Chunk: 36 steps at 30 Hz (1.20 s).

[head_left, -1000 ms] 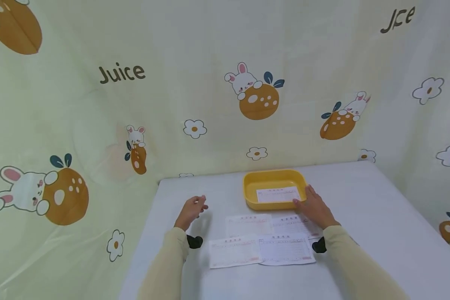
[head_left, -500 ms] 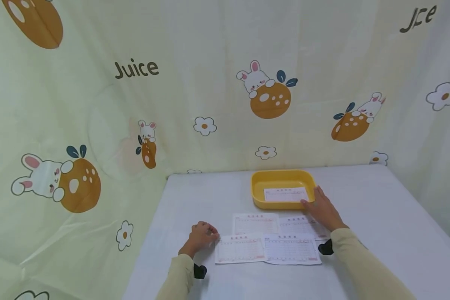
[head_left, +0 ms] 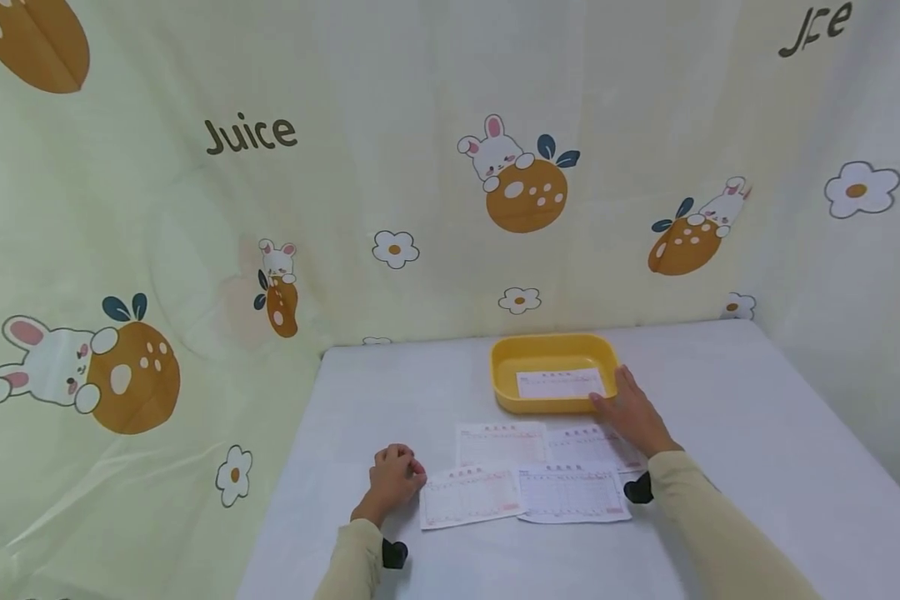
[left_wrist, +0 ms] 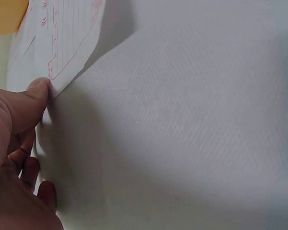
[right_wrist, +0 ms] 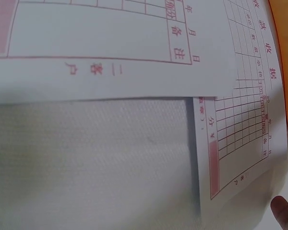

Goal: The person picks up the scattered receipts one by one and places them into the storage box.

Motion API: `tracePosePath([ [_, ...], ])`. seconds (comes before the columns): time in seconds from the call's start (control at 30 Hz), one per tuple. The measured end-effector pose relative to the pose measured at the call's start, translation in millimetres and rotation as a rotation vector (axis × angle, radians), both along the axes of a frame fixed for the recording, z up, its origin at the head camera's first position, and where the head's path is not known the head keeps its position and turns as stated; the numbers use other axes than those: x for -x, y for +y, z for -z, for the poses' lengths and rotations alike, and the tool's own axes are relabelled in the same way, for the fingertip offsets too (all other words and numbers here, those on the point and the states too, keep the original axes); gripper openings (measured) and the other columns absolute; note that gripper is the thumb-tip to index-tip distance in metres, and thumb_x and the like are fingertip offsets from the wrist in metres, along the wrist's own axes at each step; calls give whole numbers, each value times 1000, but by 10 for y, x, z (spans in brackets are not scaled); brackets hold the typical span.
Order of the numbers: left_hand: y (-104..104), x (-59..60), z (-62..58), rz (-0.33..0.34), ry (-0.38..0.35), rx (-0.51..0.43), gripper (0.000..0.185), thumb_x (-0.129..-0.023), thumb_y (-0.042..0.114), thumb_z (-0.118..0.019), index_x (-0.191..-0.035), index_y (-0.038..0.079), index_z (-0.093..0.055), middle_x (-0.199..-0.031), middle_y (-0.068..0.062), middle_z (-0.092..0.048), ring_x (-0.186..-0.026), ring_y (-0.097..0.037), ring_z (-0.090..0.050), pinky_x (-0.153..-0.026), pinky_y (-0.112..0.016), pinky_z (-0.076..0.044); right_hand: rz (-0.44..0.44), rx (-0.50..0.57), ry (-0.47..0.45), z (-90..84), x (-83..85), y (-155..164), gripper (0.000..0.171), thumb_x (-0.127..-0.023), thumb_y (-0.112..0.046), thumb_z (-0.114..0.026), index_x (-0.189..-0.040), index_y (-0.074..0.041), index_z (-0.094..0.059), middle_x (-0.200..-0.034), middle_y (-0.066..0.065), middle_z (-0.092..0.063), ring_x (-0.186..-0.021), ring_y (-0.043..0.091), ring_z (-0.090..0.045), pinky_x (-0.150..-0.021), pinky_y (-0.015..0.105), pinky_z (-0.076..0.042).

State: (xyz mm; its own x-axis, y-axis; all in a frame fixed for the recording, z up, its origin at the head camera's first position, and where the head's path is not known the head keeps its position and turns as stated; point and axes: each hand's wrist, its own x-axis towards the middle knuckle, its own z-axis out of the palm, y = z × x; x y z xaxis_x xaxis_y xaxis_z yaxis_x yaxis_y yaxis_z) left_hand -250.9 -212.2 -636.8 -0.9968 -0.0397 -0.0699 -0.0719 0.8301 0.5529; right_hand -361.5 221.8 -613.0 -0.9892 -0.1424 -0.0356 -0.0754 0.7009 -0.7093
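— On the grey cloth-covered table, where is the left hand?
— At the near left corner of the nearest white paper slip printed with red lines. Its fingers are curled, and the left wrist view shows the thumb tip touching that corner, which lifts slightly off the cloth; whether it is pinched I cannot tell.
— And the right hand?
— Flat, fingers straight and relaxed, resting on the far right white printed slip, fingertips against the near right corner of the shallow yellow plastic tray.
— Anything in the tray?
— One more white slip, lying flat.
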Motion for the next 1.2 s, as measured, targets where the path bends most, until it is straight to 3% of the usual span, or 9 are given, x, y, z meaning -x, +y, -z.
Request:
tracePosePath([
  [0.2, -93, -14, -30, 6, -2, -167, 12, -101, 8, -71, -93, 7, -62, -125, -16, -57, -141, -52, -33, -113, -71, -26, 6, -3, 18, 20, 10, 15, 99, -110, -55, -53, -167, 4, 3, -174, 29, 5, -158, 54, -2, -123, 68, -8],
  [0.3, -154, -20, -97, 15, -20, -235, 8, -102, 7, -68, -99, 7, -61, -119, -14, -59, -133, -47, -40, -110, -67, -32, 17, 11, 20, 3, 22, 6, 101, -109, -55, -55, -168, 2, 3, -174, 28, 4, -157, 54, -4, -123, 68, -9],
  [0.47, -217, -21, -190, 25, -56, -343, 4, -105, 5, -62, -105, 3, -59, -106, -10, -62, -107, -31, -54, -90, -47, -47, 34, 37, 19, -22, 29, -1, 102, -108, -53, -59, -169, 1, 2, -175, 27, 1, -157, 55, -7, -122, 69, -11],
  [0.57, -228, -29, -241, 15, -68, -384, 4, -106, 4, -61, -106, 2, -57, -98, -6, -60, -94, -24, -54, -80, -38, -45, 37, 51, 7, -23, 34, 10, 102, -107, -53, -60, -169, 0, 2, -175, 26, 1, -157, 55, -7, -122, 69, -11],
  [0.73, -247, -42, -269, 11, -48, -408, 4, -106, 3, -59, -105, 2, -55, -82, -2, -52, -77, -18, -48, -69, -33, -40, 46, 59, -16, -3, 25, 29, 103, -107, -53, -60, -169, -2, 3, -175, 25, 3, -157, 55, -5, -122, 69, -10],
  [0.87, -282, -10, -258, -8, -23, -377, 5, -107, 2, -57, -105, 4, -53, -81, -2, -53, -73, -18, -49, -67, -33, -40, 42, 66, -4, 30, 10, 31, 102, -107, -53, -60, -169, -2, 3, -175, 25, 2, -157, 55, -6, -122, 69, -10],
  [1.07, -400, 77, -310, -42, 75, -166, 7, -107, 1, -58, -106, 7, -54, -87, -7, -61, -75, -22, -54, -68, -37, -46, 36, 85, 23, 35, -3, 23, 100, -107, -53, -60, -170, -2, 0, -175, 26, 0, -157, 55, -8, -122, 70, -11],
  [1.2, -512, 138, -400, -59, 153, -115, 6, -107, 0, -59, -106, 5, -56, -88, -9, -63, -76, -23, -55, -69, -39, -47, 41, 89, 24, 15, -5, 18, 100, -107, -53, -60, -170, -3, 0, -176, 25, 0, -157, 55, -7, -122, 70, -11],
])
